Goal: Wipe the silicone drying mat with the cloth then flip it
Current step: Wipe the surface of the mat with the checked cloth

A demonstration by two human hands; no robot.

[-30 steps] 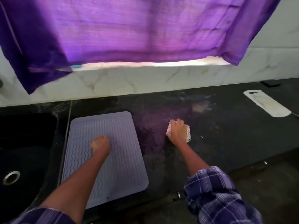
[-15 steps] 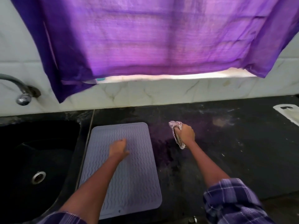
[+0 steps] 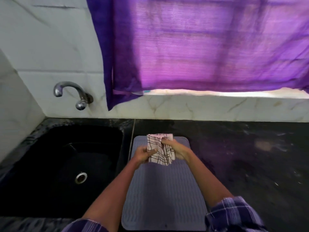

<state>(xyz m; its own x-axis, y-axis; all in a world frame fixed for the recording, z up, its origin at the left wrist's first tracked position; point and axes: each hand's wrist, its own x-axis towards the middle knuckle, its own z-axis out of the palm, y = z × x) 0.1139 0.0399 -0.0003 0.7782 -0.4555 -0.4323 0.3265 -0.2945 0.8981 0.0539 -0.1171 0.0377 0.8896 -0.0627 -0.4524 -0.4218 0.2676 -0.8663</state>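
Observation:
The grey ribbed silicone drying mat [image 3: 164, 195] lies flat on the dark counter, just right of the sink. Above its far end I hold a white cloth [image 3: 159, 149] with dark checked lines, bunched and hanging between both hands. My left hand [image 3: 144, 154] grips the cloth's left side with the thumb on top. My right hand [image 3: 175, 148] grips its right side with curled fingers. Both forearms cross over the mat and hide parts of it.
A black sink [image 3: 66, 168] with a metal drain [image 3: 81, 177] sits to the left, a curved tap [image 3: 71, 92] on the tiled wall above it. A purple curtain [image 3: 200, 47] hangs over the window. The dark counter [image 3: 250, 156] stretches right, with pale smudges.
My right hand lifted the cloth from the counter and brought it left over the mat. My left hand left the mat's surface and took hold of the cloth. The view swung left.

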